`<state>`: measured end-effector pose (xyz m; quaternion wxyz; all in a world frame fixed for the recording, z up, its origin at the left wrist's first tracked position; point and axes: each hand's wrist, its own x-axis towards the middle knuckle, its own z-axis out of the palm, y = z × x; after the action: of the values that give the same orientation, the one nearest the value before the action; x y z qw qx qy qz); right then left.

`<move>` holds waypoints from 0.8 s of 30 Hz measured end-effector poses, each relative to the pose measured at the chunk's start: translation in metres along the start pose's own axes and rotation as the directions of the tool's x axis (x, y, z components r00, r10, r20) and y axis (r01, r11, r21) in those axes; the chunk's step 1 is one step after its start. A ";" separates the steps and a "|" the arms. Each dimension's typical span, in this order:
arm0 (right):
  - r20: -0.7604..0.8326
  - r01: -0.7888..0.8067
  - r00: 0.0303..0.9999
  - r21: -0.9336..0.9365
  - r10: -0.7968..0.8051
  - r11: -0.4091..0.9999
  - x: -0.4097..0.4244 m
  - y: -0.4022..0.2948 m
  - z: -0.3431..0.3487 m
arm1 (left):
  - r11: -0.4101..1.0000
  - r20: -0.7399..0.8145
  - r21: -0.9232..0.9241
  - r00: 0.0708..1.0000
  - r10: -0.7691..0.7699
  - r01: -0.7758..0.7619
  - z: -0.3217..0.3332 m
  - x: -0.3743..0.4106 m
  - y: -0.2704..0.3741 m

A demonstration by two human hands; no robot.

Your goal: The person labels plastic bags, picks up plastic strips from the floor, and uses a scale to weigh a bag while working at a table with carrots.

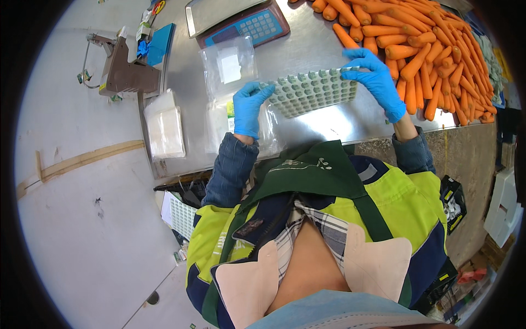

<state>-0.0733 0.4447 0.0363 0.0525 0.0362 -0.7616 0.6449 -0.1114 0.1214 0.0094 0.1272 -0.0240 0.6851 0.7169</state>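
Note:
A sheet of small green-printed stickers (312,92) is stretched between my two blue-gloved hands above the steel table. My left hand (248,109) pinches its left end between thumb and fingers. At the upper right corner, my right hand (376,82) grips the sheet, close to the heap of carrots (427,53). Below and left of the sheet lie clear plastic bags (218,127), one with a green and yellow label. Another clear bag (209,76) with a white paper patch lies just beyond my left hand.
A digital scale (250,28) with a metal pan (218,12) stands at the back. Left are a stack of plastic bags (166,127), a brown bag-sealing device (127,72) and a blue board (161,43). The steel table's front edge (189,170) runs before me. More sticker sheets (183,216) sit below it.

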 end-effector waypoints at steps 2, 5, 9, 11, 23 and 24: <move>-0.043 -0.023 0.999 0.044 0.025 0.999 0.001 -0.011 0.000 | 0.999 0.051 0.028 0.998 -0.022 0.021 0.005 -0.017 0.001; 0.001 -0.407 0.913 0.109 0.409 0.907 0.002 -0.028 0.006 | 0.995 0.094 0.103 0.996 -0.010 0.000 0.004 -0.024 -0.004; 0.057 -0.338 0.940 0.023 0.336 0.941 0.010 -0.003 0.009 | 0.945 0.128 0.278 0.982 0.142 -0.173 0.003 -0.014 0.002; 0.087 -0.381 0.920 -0.026 0.382 0.924 0.013 -0.003 0.008 | 0.809 0.220 0.500 0.948 0.228 -0.311 0.005 -0.011 0.008; 0.080 -0.474 0.880 0.073 0.469 0.878 0.024 0.044 0.007 | 0.954 0.128 0.288 0.990 0.050 -0.086 0.002 -0.016 -0.010; 0.083 -0.486 0.873 0.062 0.481 0.872 0.023 0.042 0.008 | 0.959 0.098 0.273 0.994 0.055 -0.080 0.001 -0.012 -0.008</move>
<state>-0.1016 0.4441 -0.0028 -0.1366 -0.1323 -0.7212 0.6662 -0.0980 0.1207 0.0044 0.1354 0.0496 0.7724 0.6185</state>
